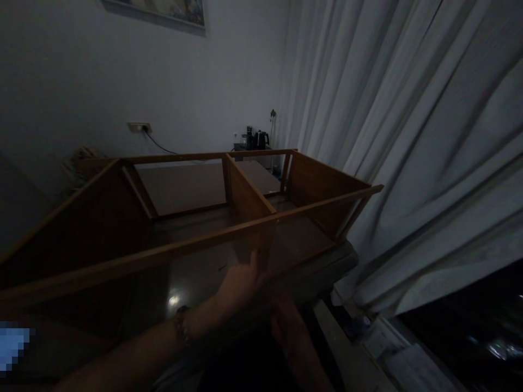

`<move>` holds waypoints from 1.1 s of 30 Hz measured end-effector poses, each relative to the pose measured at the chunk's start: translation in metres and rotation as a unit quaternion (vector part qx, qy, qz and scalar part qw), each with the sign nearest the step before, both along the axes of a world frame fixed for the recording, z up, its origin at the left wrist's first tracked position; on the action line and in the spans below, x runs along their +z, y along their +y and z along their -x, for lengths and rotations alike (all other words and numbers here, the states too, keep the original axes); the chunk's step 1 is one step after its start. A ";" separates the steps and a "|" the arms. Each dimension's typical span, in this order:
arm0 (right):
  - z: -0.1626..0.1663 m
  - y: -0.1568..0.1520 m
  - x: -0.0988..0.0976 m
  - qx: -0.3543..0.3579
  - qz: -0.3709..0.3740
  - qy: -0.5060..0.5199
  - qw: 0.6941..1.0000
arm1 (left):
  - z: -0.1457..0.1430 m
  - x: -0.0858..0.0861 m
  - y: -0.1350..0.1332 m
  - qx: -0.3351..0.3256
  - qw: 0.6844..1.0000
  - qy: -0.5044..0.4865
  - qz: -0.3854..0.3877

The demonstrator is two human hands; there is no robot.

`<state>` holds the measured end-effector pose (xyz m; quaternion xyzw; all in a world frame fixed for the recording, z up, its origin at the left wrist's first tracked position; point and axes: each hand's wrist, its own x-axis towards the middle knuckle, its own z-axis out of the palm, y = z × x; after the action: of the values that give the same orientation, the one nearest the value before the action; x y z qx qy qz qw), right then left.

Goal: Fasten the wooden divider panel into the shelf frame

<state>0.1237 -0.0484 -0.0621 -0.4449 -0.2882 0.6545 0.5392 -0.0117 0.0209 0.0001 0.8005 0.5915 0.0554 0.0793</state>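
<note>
A brown wooden frame (229, 234) with upright side panels lies across the middle of the view. A wooden divider panel (250, 188) splits it into two bays. My left hand (241, 282), with a beaded bracelet at the wrist, is at the near end of this divider, below the front rail. One digit points up against the wood; the others look closed round its edge, partly hidden. Lower and to the right, my right hand (288, 324) is near the padded grey edge (322, 269) under the frame. Its fingers are dim and blurred, and I see nothing held.
Long pale curtains (347, 81) hang close on the right. A black kettle (260, 140) stands on a small table at the back. A cord runs from the wall socket (139, 127) behind the frame. Boxes or papers (384, 337) lie on the floor at lower right.
</note>
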 end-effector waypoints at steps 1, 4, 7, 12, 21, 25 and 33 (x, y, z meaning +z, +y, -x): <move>-0.001 -0.002 -0.001 0.001 0.013 0.040 0.999 | 0.000 0.001 0.000 -0.001 1.000 -0.001 0.001; -0.005 -0.006 -0.006 0.009 0.013 0.108 0.994 | 0.000 0.005 -0.001 -0.003 1.000 -0.003 0.007; -0.007 -0.008 -0.012 0.029 -0.024 0.063 0.997 | -0.001 0.007 -0.001 0.005 1.000 -0.003 0.016; -0.003 -0.008 -0.012 0.031 -0.051 -0.013 0.998 | 0.000 0.003 0.000 -0.005 1.000 -0.001 0.016; 0.007 0.001 -0.011 -0.052 -0.209 -0.338 0.916 | -0.001 0.007 -0.001 0.003 1.000 -0.001 0.024; -0.002 -0.002 -0.014 -0.056 -0.311 -0.499 0.807 | -0.001 0.006 -0.001 -0.003 1.000 -0.012 0.012; -0.002 0.003 -0.009 -0.016 -0.152 -0.269 0.951 | 0.000 0.002 0.000 -0.003 1.000 0.000 0.008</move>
<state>0.1253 -0.0456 -0.0715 -0.5217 -0.5118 0.4500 0.5131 -0.0119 0.0206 0.0022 0.8019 0.5892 0.0501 0.0856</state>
